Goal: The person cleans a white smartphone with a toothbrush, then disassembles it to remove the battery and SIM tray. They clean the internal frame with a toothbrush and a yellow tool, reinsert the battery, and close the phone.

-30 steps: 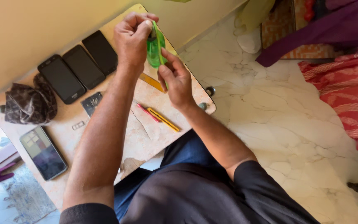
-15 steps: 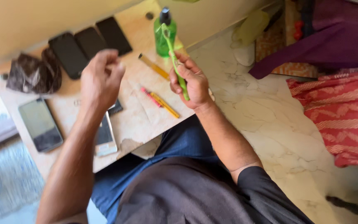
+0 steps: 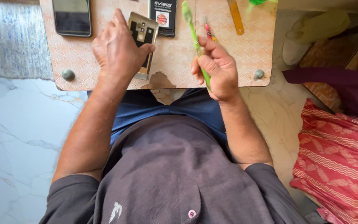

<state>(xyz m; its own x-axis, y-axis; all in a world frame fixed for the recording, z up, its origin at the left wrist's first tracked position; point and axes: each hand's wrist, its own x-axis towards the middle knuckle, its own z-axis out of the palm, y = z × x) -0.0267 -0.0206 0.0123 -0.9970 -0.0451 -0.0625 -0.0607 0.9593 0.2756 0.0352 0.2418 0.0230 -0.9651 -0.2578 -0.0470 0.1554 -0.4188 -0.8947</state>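
A white marble floor [image 3: 17,137] with grey veins runs under a low desk [image 3: 175,62] whose pale, patterned top has a worn patch at its near edge and a round knob at each near corner. The person sits close to it in a dark shirt and blue trousers, seen from above.

The left hand [image 3: 117,52] lies on an opened phone [image 3: 143,39] that rests back-up on the desk, its gold-coloured frame and dark inner parts exposed. The fingers [image 3: 119,18] are curled down over the phone's left side and the thumb presses its right edge, so the hand grips the phone against the desk top.

The right hand [image 3: 216,68] is raised just over the near edge of the desk, right of the phone. Its fingers are closed around the handle of a green toothbrush [image 3: 193,35], which slants up and to the left, with the bristle head near the far edge of the view and the handle end poking out below the palm.

A dark battery [image 3: 162,16] with a label lies just beyond the opened phone. Another phone [image 3: 72,16] with a dark screen lies well to the left. Red and yellow pens [image 3: 208,31] peek out behind the right hand, and a yellow tool [image 3: 236,16] lies farther right. Red striped cloth [image 3: 336,161] is spread on the floor at the right.
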